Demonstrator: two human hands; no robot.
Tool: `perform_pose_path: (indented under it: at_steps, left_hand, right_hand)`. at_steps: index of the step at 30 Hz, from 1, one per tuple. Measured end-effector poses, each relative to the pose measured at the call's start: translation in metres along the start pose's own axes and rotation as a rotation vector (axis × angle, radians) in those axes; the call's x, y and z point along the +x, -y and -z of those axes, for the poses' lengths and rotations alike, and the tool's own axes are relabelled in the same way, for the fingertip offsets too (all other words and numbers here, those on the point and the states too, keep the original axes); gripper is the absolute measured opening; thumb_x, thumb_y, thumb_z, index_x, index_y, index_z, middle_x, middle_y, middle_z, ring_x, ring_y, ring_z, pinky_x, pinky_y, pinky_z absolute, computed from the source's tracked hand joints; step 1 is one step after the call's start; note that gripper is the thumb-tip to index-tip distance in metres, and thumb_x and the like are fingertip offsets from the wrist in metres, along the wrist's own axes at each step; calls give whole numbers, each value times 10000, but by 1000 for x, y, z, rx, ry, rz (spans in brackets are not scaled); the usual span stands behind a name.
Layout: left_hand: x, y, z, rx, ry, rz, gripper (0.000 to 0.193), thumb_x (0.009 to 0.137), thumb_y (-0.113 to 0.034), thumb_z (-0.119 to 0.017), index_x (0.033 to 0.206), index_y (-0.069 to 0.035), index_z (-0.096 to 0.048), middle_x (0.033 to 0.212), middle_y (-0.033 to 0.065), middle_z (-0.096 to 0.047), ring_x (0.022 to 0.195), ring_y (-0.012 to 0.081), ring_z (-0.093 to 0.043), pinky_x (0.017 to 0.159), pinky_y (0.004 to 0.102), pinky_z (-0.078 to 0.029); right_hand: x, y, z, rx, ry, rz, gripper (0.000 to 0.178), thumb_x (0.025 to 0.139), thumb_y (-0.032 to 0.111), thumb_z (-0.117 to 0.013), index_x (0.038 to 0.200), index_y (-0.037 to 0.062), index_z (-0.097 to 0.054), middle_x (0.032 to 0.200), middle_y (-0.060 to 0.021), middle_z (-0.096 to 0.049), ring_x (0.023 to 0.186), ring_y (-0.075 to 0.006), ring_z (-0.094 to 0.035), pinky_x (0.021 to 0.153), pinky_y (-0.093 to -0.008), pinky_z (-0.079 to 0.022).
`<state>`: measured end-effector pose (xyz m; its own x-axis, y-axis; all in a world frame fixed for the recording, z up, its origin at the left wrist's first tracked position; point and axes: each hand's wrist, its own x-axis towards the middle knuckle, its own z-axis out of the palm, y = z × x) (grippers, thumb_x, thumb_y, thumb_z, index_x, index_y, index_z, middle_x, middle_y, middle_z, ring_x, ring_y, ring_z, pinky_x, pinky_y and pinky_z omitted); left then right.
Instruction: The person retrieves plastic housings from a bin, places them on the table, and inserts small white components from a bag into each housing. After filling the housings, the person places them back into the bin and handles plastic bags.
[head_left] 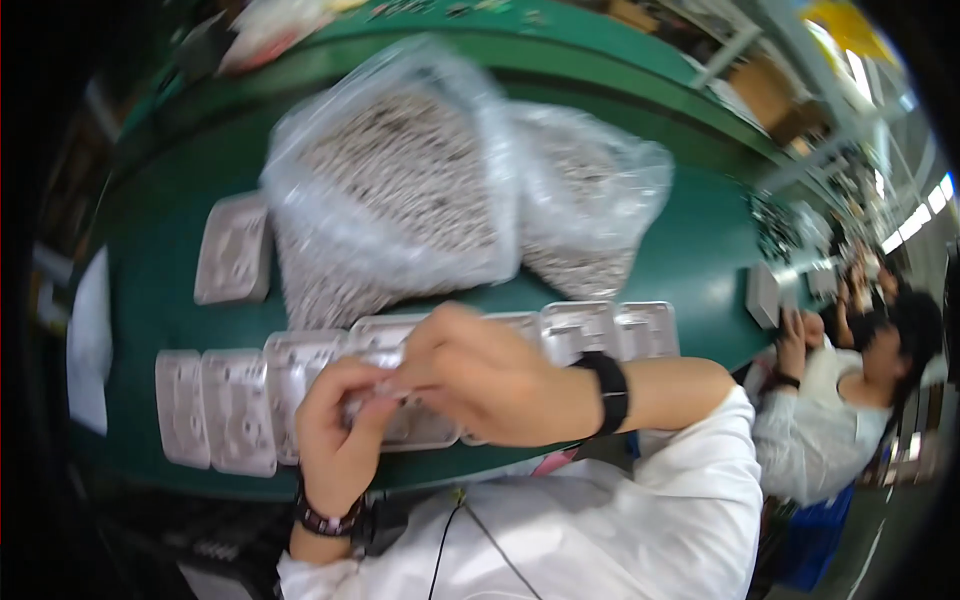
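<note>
My left hand (pixel 338 438) and my right hand (pixel 478 378) meet over a row of pale plastic trays. The fingertips of both are pinched together, around something small that blur and the fingers hide. Below my hands lies a pale shallow plastic shell (pixel 425 428), partly covered by them. To the left in the same row are more such shells (pixel 238 410), with small round posts inside. Others (pixel 648 332) continue past my right wrist.
Behind the row stand a large clear plastic bag (pixel 395 190) full of small greyish parts and a smaller one (pixel 580 200). A single shell (pixel 233 250) lies left of them on the green table (pixel 700 260). At right sits a co-worker (pixel 830 420).
</note>
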<state>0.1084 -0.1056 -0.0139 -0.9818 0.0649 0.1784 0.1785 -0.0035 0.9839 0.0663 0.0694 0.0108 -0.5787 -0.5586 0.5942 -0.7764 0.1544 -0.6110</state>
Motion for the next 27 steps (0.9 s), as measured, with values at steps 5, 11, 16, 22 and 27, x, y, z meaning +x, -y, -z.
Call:
perform_pose_path:
  at_steps: [5, 11, 16, 22, 27]
  left_hand:
    - [5, 0, 9, 175, -16, -121, 197, 729, 25, -646, 914, -23, -597, 817, 50, -595, 594, 98, -484, 510, 206, -365]
    - [0, 0, 15, 312, 69, -162, 202, 702, 54, -670, 854, -24, -562, 818, 63, -591, 558, 79, -457, 500, 184, -348]
    - [-1, 17, 18, 293, 11, -185, 191, 701, 3, -686, 843, -39, -565, 794, 39, -607, 481, 103, -463, 423, 203, -343]
    - [-2, 21, 22, 360, -190, -282, 164, 757, 53, -596, 879, -26, -521, 1003, 88, -531, 514, 87, -439, 458, 189, -352]
    - [-8, 32, 51, 65, -555, -230, 167, 805, 44, -511, 953, -25, -480, 1100, 88, -446, 599, 80, -402, 503, 197, -332]
  right_hand:
    - [4, -1, 1, 49, 123, -45, 289, 686, -55, -659, 944, 37, -564, 906, -112, -545, 796, -250, -552, 651, -320, -462]
    - [8, -6, -1, 24, 209, -126, 234, 692, -45, -673, 902, 6, -582, 874, -104, -579, 791, -237, -568, 657, -306, -463]
    - [11, -5, -2, 68, 283, -333, 185, 686, -31, -686, 845, 6, -600, 824, -93, -596, 757, -224, -577, 638, -289, -460]
    - [18, -20, 3, -119, 346, -235, 154, 668, -32, -679, 787, 18, -596, 861, -76, -564, 747, -217, -566, 628, -306, -452]
    - [19, -44, -11, -588, 509, -100, 81, 648, 53, -632, 719, 40, -594, 959, -70, -512, 862, -213, -505, 728, -325, -399]
